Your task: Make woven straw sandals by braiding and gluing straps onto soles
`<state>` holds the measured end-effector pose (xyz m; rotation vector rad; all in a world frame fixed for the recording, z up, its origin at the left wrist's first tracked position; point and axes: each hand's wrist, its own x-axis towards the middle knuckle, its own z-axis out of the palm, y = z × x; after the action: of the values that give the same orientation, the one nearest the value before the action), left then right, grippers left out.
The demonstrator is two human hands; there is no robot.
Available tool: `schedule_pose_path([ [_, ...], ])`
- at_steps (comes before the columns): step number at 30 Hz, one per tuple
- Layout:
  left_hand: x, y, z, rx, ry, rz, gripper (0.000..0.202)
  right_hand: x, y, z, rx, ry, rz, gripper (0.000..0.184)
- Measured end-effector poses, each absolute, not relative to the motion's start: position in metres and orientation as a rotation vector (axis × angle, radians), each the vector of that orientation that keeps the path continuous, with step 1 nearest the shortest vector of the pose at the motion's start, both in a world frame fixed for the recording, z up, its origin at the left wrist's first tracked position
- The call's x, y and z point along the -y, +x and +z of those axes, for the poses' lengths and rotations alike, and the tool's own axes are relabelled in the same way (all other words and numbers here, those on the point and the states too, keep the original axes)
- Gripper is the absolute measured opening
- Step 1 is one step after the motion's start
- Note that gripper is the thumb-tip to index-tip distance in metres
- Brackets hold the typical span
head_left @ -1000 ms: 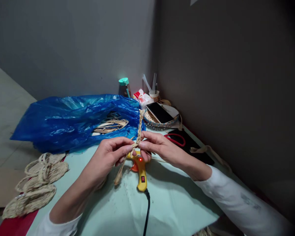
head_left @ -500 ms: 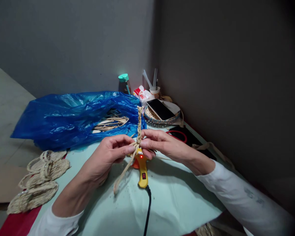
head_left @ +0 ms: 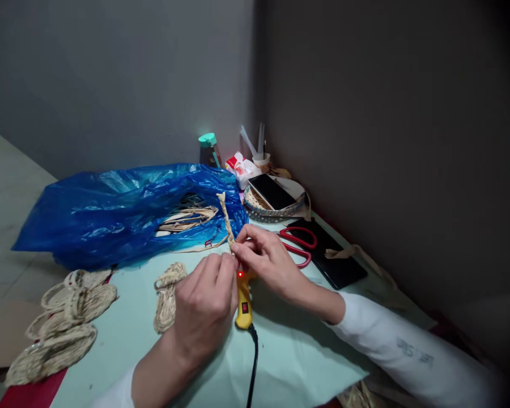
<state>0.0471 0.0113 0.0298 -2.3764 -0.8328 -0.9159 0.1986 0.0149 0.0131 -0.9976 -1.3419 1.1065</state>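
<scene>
Left hand (head_left: 208,300) rolled over at the foot of the braid (head_left: 226,218)
The right hand (head_left: 266,258) pinches the braid, which now leans toward 11 o'clock near mid-view; the left fingers have curled in (what they grasp is hidden, so it cannot be told); the turn suggests work on the braid's lower end, with the glue gun (head_left: 243,317) at 6 o'clock.

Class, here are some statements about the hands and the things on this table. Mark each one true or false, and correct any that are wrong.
1. The right hand's grip is on the braid. True.
2. The phone lies inside the blue bag. False: the phone rests on the round basket.
3. Red-handled scissors lie farther right than the braid. True.
4. The yellow tool has its indicator light off. False: the light glows red.
5. The bottle has a turquoise lid. True.
</scene>
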Motion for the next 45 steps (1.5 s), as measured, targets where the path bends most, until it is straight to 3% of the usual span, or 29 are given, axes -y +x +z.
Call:
schedule_pose_path([
  [2,-0.009,0.049,0.025,0.787,-2.359,-0.927,0.015,-0.015,0.197,0.012,1.302,-0.998,1.071,0.016],
  [11,-0.003,0.054,0.014,0.615,-2.314,-0.935,0.022,-0.011,0.191,0.017,1.104,-0.842,1.275,0.022],
  [16,0.012,0.055,0.021,0.661,-2.449,-0.843,0.028,-0.02,0.199,0.017,1.04,-0.867,1.213,0.02],
  [19,0.016,0.048,0.035,0.72,-2.569,-1.055,0.037,-0.026,0.204,0.015,1.026,-0.881,1.132,0.019],
  [21,0.007,0.044,0.045,0.913,-2.557,-1.238,0.036,-0.025,0.204,0.015,1.055,-0.878,1.119,0.019],
  [24,-0.017,0.043,0.054,1.588,-2.899,-1.461,0.017,-0.019,0.198,0.016,1.157,-0.864,1.153,0.017],
  [25,-0.025,0.044,0.053,1.845,-3.153,-1.47,0.017,-0.016,0.196,0.016,1.198,-0.863,1.163,0.017],
  [28,-0.038,0.046,0.046,2.044,-3.296,-1.422,0.025,-0.013,0.195,0.016,1.329,-0.888,1.138,0.016],
  [45,-0.033,0.049,0.031,1.888,-2.708,-1.663,0.017,-0.011,0.2,0.01,1.984,-1.162,0.142,0.018],
])
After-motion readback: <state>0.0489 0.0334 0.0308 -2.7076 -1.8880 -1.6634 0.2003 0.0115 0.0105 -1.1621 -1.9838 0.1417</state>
